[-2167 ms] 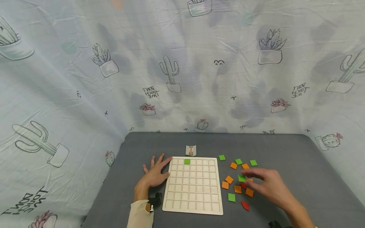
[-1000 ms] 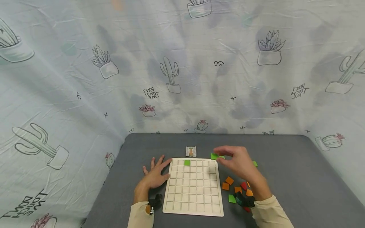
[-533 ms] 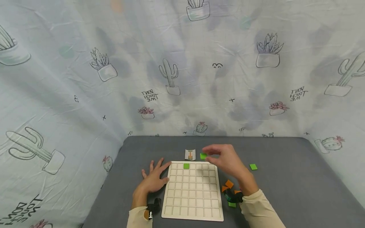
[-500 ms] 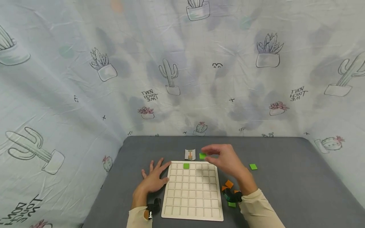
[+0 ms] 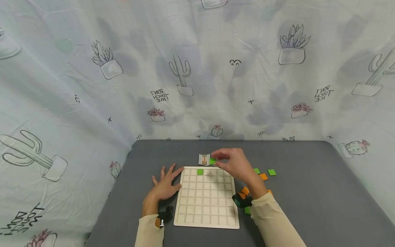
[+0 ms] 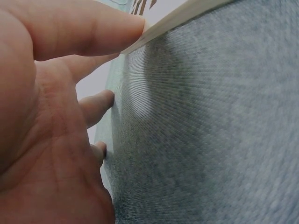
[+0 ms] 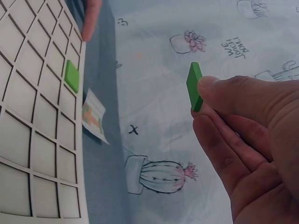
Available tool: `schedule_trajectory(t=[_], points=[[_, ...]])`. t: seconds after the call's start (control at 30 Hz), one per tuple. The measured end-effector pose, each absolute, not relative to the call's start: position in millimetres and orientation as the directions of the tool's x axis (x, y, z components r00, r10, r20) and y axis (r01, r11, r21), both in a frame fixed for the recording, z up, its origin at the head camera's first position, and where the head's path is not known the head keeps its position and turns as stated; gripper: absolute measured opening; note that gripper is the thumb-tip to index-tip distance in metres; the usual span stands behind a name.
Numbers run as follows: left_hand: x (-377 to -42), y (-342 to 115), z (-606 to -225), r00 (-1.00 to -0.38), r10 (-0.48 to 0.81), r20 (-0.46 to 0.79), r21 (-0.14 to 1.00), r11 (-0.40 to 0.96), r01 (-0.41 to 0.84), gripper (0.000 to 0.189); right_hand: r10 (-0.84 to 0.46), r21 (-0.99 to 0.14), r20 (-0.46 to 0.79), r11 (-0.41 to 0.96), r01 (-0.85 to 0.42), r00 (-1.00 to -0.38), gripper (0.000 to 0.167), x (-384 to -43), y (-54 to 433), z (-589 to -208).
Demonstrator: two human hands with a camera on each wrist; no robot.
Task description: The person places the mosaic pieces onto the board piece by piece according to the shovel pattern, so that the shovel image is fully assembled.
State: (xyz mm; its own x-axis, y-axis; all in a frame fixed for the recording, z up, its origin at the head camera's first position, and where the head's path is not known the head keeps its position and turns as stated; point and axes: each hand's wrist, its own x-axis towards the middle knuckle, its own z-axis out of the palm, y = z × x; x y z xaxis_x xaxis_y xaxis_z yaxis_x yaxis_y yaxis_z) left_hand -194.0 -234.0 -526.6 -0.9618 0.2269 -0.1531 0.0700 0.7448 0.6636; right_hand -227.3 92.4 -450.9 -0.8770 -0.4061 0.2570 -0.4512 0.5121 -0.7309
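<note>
My right hand [image 5: 232,164] pinches a green square tile [image 7: 194,87] between thumb and fingertips, held above the far edge of a pale wooden grid board [image 5: 207,199]. In the right wrist view the tile is tilted, nearly edge-on. One green tile [image 5: 200,171] sits in a cell of the board's far row, left of the middle. Beside the board's left edge lies my left hand [image 5: 166,187], fingers spread; in the left wrist view its thumb [image 6: 117,32] touches the board's side. A small printed card [image 5: 204,159] with an orange pattern lies just beyond the board.
Right of the board lie loose tiles, among them an orange tile [image 5: 245,190] and a green tile [image 5: 272,172]; my right forearm hides some. The grey table [image 5: 308,192] ends at a cactus-printed cloth [image 5: 216,85] behind and at the sides.
My right hand went from the loose tiles to the board's far side, picking up a green tile and carrying it left towards the card. My left hand stayed by the board. The head view shifted slightly.
</note>
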Motion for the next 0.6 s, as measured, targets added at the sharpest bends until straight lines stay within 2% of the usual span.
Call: schedule_trajectory(t=[0.6], points=[[-202, -233, -523, -0.961, 0.206, -0.184, 0.65, 0.759, 0.038, 0.07, -0.429, -0.777, 0.192, 0.483, -0.403, -0.883, 0.031, -242, 79, -482]])
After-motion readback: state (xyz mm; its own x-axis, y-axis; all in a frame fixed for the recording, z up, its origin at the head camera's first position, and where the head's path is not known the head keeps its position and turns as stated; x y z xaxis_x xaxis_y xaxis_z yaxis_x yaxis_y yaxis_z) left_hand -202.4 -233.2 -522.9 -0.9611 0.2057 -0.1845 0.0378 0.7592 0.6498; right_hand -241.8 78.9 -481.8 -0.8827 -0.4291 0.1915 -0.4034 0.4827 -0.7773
